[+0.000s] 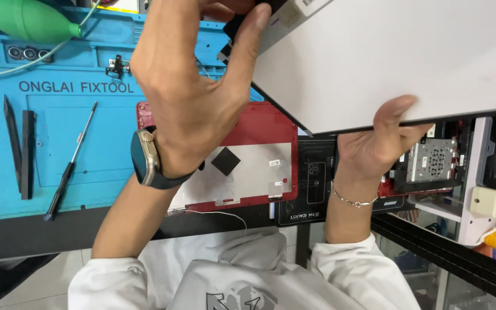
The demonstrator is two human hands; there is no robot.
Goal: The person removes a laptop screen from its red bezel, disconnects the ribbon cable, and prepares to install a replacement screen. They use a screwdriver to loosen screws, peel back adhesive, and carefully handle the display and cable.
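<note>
I have the grey panel [391,57] lifted off the bench and tilted up in front of me — it fills the upper right of my view. My left hand [193,86] grips it near its top corner, thumb pressed on the face and fingers curled behind, closed firmly on the edge beside a black tab. My right hand [383,140] supports the lower edge from underneath, fingers hooked under the panel, thumb hidden behind it.

By my reading, this is the lifting-and-turning step: the panel is clear of the bench and carried in both hands. The next move calls for a steady two-handed grip and a flat spot to put it down, watching that dark strip at the corner so it doesn't snag.

Below the panel lies the red cover [242,166], inside up, with a black square pad on its silvery lining. Just to its right is a black mat [311,178], and beyond my right wrist an open chassis [431,163] with a perforated metal part. On the blue mat [70,132] to the left lie a screwdriver [70,163], two dark pry tools [21,149] and, at the top, a green blower [27,20]. The cover and chassis sit right under the panel — little room to lower it there.
</note>
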